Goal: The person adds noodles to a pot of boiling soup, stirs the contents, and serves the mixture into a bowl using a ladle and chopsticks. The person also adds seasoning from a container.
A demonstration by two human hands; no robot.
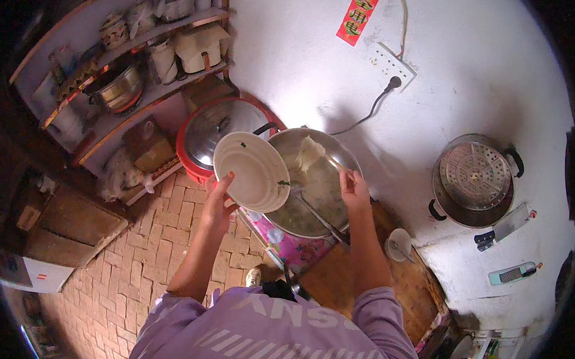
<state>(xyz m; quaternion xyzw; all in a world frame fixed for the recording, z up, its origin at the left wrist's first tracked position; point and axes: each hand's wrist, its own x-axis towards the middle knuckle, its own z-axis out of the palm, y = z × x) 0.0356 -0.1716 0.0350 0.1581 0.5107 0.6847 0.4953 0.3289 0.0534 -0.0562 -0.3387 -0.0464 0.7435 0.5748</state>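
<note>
My left hand (218, 201) holds a large pale bowl (252, 171) by its rim, tilted at the left side of a wide metal pot (317, 216). Bits of green leaf cling inside the bowl. Pinched in the fingers of my right hand (355, 189) are chopsticks (335, 162), which lift a pale, soft clump of food (310, 153) over the pot. Cloudy liquid with green bits fills the pot. A metal ladle (317, 214) rests in it, its handle leaning on the near rim.
A red-rimmed pan with a lid (228, 129) stands at the left, near shelves (187, 28) of pots and jars. To the right are a wooden board (343, 277) and a small white bowl (398, 244). A steamer plate (476, 175), a cleaver (510, 225) and a power strip (393, 66) are on the wall.
</note>
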